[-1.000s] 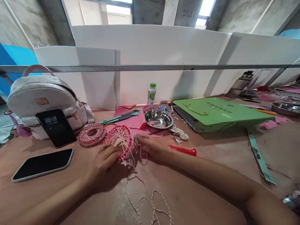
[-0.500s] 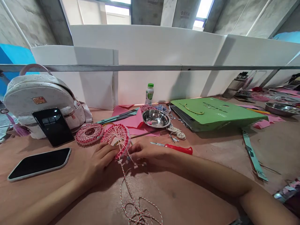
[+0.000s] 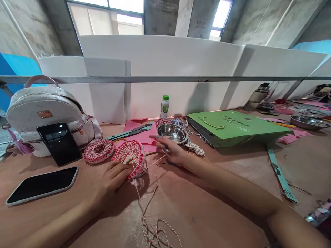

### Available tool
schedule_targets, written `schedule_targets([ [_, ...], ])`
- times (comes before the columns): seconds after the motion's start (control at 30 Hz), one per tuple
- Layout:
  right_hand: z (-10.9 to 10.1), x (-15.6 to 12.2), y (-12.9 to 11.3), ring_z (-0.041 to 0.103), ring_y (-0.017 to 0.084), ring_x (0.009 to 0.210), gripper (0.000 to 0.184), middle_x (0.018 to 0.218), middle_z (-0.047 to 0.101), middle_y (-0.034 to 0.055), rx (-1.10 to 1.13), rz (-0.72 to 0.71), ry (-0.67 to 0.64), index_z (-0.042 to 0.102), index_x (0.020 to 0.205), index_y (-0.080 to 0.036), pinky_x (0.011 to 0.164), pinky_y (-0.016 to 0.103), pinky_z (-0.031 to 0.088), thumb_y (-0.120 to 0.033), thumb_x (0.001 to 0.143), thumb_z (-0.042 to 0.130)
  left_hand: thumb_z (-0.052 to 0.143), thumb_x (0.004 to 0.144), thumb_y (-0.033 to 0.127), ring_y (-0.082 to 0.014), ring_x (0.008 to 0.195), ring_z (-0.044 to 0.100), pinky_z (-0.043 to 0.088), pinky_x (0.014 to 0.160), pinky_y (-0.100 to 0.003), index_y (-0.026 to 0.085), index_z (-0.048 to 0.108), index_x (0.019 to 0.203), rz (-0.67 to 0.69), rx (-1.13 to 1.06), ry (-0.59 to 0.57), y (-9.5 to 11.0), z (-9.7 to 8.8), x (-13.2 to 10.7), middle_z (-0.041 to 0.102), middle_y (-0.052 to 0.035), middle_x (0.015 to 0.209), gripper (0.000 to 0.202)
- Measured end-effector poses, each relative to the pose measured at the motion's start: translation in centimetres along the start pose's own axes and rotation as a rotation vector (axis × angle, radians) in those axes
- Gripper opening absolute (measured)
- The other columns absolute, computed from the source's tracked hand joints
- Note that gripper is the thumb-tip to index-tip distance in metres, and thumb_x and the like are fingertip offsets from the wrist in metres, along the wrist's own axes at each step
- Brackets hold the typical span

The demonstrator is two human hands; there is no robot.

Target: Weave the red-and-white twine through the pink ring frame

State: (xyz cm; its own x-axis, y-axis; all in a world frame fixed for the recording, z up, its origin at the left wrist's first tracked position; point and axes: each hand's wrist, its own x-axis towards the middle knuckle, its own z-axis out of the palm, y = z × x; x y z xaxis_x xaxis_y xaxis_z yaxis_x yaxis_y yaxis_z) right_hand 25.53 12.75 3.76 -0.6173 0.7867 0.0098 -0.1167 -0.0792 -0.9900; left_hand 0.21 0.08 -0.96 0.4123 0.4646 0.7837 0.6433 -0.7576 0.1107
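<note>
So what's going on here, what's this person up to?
A person is working with red-and-white twine at a table. Their left hand holds a round frame wound with the twine, which trails down across the table's brown covering. Their right hand is raised beside a steel bowl, with a strand running toward it. A similar wound ring lies to the left of the frame.

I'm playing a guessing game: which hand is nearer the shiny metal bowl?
Right. The right hand is just in front of the steel bowl; the left hand is farther off, holding a string-wrapped ring.
</note>
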Motion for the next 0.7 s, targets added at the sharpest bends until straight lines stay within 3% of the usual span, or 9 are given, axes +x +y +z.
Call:
schedule_targets([
  [0.17,2.3,-1.7,0.3,0.056,0.011,0.071,0.017,0.085,0.07,0.0008,-0.423,0.056,-0.363,0.076,0.094,-0.017,0.063,0.022,0.043,-0.032,0.086,0.075,0.053,0.099,0.015,-0.0185,0.091,0.059,0.05,0.082,-0.032,0.019,0.065,0.105,-0.081,-0.005,0.008,0.3,0.1,0.3,0.07,-0.0055,0.097,0.014],
  [0.23,2.6,-1.9,0.3,0.059,0.012,0.075,0.019,0.088,0.072,0.0019,-0.503,0.041,-0.419,0.077,0.089,-0.018,0.066,0.023,0.044,-0.037,0.086,0.075,0.052,0.099,0.015,-0.019,0.092,0.058,0.05,0.082,-0.032,0.02,0.066,0.104,-0.105,-0.009,0.016,0.4,0.1,0.4,0.069,-0.0053,0.096,0.016],
  [0.37,1.3,-0.9,0.6,0.052,0.01,0.063,0.037,0.077,0.067,0.001,-0.319,-0.008,-0.175,0.073,0.084,-0.016,0.057,0.022,0.04,-0.052,0.086,0.072,0.052,0.099,0.012,-0.0179,0.092,0.056,0.049,0.082,-0.029,0.019,0.065,0.103,-0.092,-0.048,0.016,0.5,0.1,0.4,0.068,-0.0049,0.097,0.016],
  [0.5,-0.6,0.4,0.6,0.046,0.008,0.054,0.057,0.067,0.06,-0.0013,-0.099,-0.009,0.058,0.067,0.077,-0.015,0.05,0.021,0.035,-0.07,0.07,0.078,0.054,0.098,0.01,-0.0174,0.093,0.056,0.048,0.082,-0.028,0.018,0.065,0.104,-0.1,-0.078,-0.003,0.4,0.2,0.1,0.067,-0.0054,0.098,0.014],
  [0.6,-1.5,0.6,0.0,0.043,0.008,0.051,0.061,0.06,0.055,-0.0019,-0.2,-0.029,0.079,0.066,0.071,-0.015,0.047,0.021,0.031,-0.076,0.074,0.071,0.055,0.097,0.011,-0.0176,0.094,0.056,0.047,0.083,-0.028,0.017,0.065,0.105,-0.109,-0.088,-0.004,0.3,0.1,0.1,0.068,-0.0059,0.099,0.015],
  [0.7,-1.8,0.4,-0.6,0.046,0.009,0.053,0.06,0.066,0.062,0.0019,-0.376,-0.058,0.016,0.071,0.073,-0.014,0.048,0.021,0.031,-0.073,0.079,0.068,0.055,0.097,0.01,-0.0176,0.093,0.057,0.047,0.082,-0.028,0.018,0.065,0.106,-0.094,-0.091,0.008,0.3,0.2,0.1,0.068,-0.0058,0.099,0.015],
])
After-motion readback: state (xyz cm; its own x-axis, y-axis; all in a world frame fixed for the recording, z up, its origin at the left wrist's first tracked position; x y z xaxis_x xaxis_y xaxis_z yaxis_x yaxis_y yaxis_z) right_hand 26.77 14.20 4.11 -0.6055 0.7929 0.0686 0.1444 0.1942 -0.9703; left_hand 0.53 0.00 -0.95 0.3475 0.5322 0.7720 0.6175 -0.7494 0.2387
